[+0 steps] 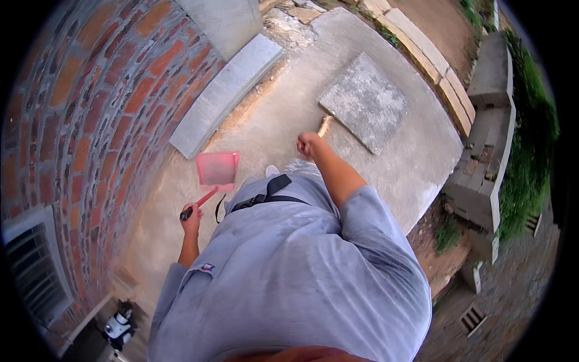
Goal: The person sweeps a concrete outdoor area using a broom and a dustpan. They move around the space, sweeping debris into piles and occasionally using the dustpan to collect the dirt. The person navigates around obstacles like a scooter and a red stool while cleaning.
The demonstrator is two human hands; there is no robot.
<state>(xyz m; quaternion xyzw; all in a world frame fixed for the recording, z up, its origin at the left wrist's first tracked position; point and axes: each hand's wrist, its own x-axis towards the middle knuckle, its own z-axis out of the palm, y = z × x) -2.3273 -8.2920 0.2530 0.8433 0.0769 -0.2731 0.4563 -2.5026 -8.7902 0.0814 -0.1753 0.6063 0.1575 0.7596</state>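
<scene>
My left hand [191,218] is closed around the black-ended red handle of a pink-red dustpan [218,171]. The pan is low over the concrete, beside the brick wall; I cannot tell whether it touches the ground. My right hand [307,145] is closed in a fist in front of my body. From it a brush [325,126] with a pale tan head reaches out toward the grey slab; its handle is mostly hidden in the fist. A square, mottled grey stone slab [365,101] lies flat on the concrete, just beyond the brush.
A brick wall [90,114] with a barred window [37,265] runs along the left. A long grey stone block [226,93] lies at its foot. Pale edging stones [422,51] border the concrete [265,130] at the far right, with a low block wall [485,139] and greenery beyond.
</scene>
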